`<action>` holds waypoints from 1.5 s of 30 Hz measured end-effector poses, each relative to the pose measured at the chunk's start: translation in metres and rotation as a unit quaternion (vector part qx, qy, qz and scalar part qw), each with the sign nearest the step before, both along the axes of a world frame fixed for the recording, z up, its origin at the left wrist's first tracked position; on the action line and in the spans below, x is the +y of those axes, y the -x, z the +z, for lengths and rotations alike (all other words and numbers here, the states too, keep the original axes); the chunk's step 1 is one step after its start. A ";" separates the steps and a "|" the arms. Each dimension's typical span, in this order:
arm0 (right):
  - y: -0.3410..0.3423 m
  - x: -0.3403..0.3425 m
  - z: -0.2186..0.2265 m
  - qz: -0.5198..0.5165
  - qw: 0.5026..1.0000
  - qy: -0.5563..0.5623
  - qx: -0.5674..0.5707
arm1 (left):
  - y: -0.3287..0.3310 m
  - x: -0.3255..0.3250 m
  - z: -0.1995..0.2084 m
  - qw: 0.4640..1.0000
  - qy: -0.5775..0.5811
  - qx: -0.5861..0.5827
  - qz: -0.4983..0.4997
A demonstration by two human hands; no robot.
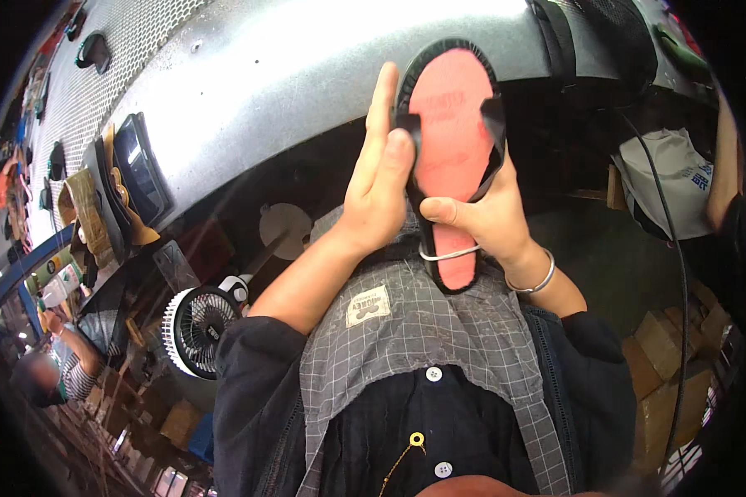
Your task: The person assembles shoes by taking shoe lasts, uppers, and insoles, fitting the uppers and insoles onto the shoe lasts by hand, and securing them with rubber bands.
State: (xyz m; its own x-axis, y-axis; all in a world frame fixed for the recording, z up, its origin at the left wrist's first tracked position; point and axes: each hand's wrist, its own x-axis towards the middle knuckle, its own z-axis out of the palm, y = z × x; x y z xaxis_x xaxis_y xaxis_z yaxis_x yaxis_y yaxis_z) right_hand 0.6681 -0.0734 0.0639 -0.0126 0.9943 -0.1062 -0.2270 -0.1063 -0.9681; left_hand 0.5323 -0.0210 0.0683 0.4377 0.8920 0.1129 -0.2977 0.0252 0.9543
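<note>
A sandal (pixel 452 157) with a pink insole and black edge and straps is held up in front of me, its wide toe end pointing away. A thin white band crosses its narrow heel end. My right hand (pixel 493 211) grips it from the right, the thumb lying across the pink face; the other fingers are hidden behind it. Against the left edge rests my left hand (pixel 379 182), open, its fingers stretched straight and its thumb beside the black strap. The underside of the sandal cannot be seen.
Ahead runs a metal workbench (pixel 307 91) with a curved-looking edge. On its left lie a dark tablet-like device (pixel 141 161) and strips of material (pixel 87 211). A white fan (pixel 197 331) stands at lower left. A co-worker (pixel 66 356) is further left; cardboard boxes (pixel 671 356) sit at right.
</note>
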 end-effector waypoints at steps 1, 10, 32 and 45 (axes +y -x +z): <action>0.002 -0.004 0.001 -0.009 1.000 -0.015 0.005 | -0.001 -0.008 0.001 0.996 0.073 -0.042 -0.007; 0.006 0.007 0.008 -0.100 0.944 0.158 0.270 | 0.012 -0.019 -0.019 0.998 -0.017 0.060 -0.017; -0.015 -0.010 -0.021 -0.025 0.986 0.096 0.133 | 0.012 -0.028 -0.028 0.975 -0.115 0.191 -0.012; -0.020 -0.024 -0.029 0.055 0.991 0.032 0.114 | 0.019 -0.035 -0.038 0.993 -0.001 0.091 -0.074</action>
